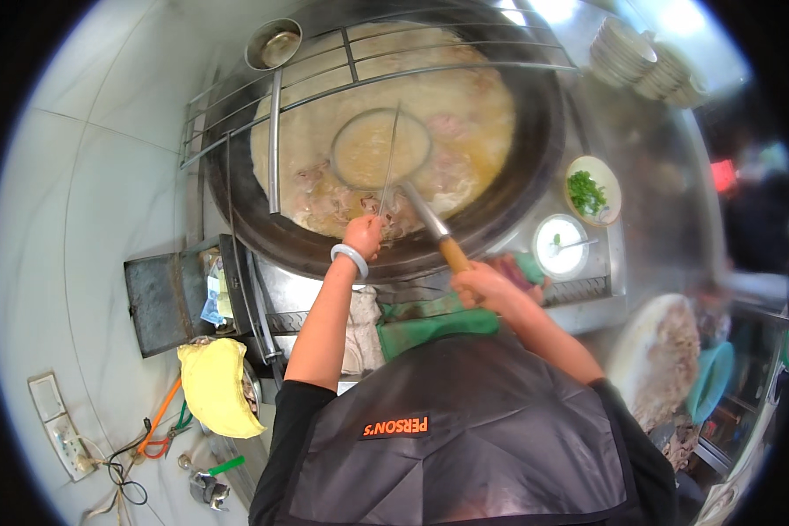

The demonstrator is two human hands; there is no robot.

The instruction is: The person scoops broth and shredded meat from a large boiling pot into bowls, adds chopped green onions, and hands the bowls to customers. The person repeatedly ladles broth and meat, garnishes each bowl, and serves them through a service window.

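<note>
In front of me is a wide dark wok (538, 184) full of steaming, cloudy broth (302, 72) with pieces of meat (368, 204) in it. My left hand (363, 237), with a pale bangle at the wrist, grips a thin metal rod (394, 141) that reaches over the broth. A wooden handle (455, 255) with a metal shank is held in my right hand (490, 286). It leads to a round utensil, a ladle or strainer, whose rim (334, 141) shows at the broth's surface. The rod crosses above this rim. Whatever lies under the broth is hidden.
A metal rack (355, 82) spans the wok's far side, with a ladle (275, 141) on it. At right stand bowls of chopped greens (586, 192) and white powder (555, 263), and stacked bowls (621, 52). Leftward are an open box (164, 302) and yellow cloth (214, 388). Green cloth (440, 329) lies nearby.
</note>
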